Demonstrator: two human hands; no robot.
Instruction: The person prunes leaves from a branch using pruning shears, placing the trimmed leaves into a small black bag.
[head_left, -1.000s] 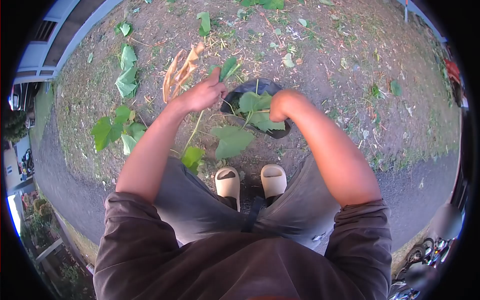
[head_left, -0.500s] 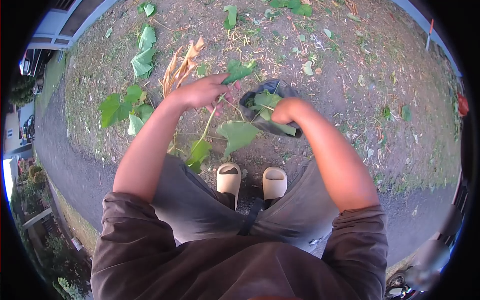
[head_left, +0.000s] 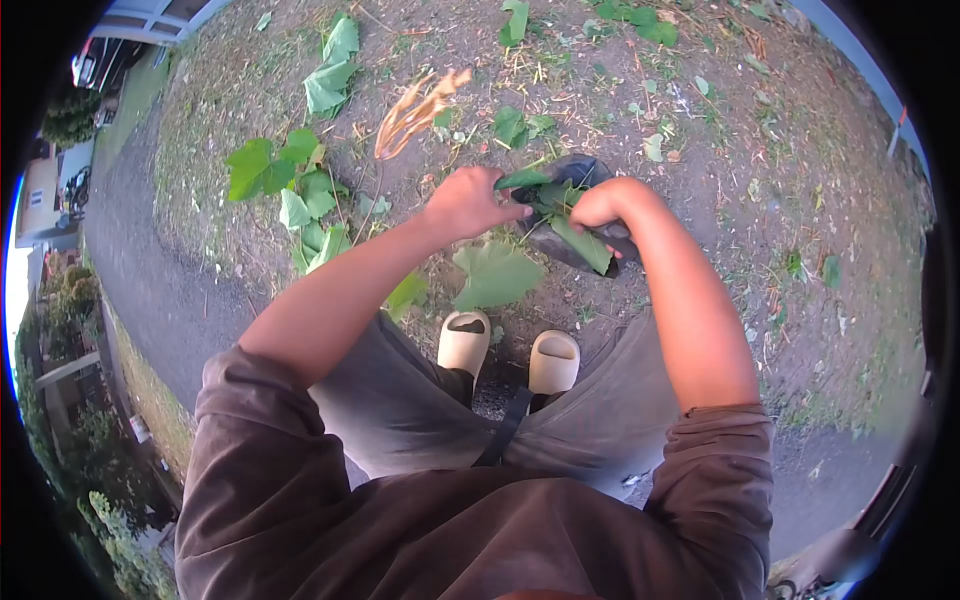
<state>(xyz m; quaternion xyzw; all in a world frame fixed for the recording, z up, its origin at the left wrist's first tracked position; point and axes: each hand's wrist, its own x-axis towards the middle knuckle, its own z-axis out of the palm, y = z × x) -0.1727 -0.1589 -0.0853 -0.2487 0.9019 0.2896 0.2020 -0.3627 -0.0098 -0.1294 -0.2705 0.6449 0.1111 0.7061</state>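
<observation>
Black bag (head_left: 580, 250) sits on the bare dirt ground (head_left: 720, 200) just ahead of the person's feet, its mouth open and tilted toward them, seen from the head camera. The right hand (head_left: 604, 205) is curled tight on the bag's right rim and holds it open. The left hand (head_left: 468, 203) is closed in a fist around a green leaf (head_left: 523, 180), whose tip pokes over the bag's left rim. More green leaves (head_left: 578, 240) fill the bag and one hangs over its near edge.

There is open dirt to the right of the bag and beyond it, with only small scraps scattered about. To the left it is more crowded: a large flat leaf (head_left: 497, 275) lies on the ground touching the bag's near-left side, a pile of green leaves (head_left: 295, 190) lies well left of the left hand, and a bunch of dried brown leaves (head_left: 415, 108) lies beyond that hand.

Two pale sandals (head_left: 466, 340) stand close together, just short of the bag. A paved path (head_left: 150, 290) borders the dirt along the left edge.
</observation>
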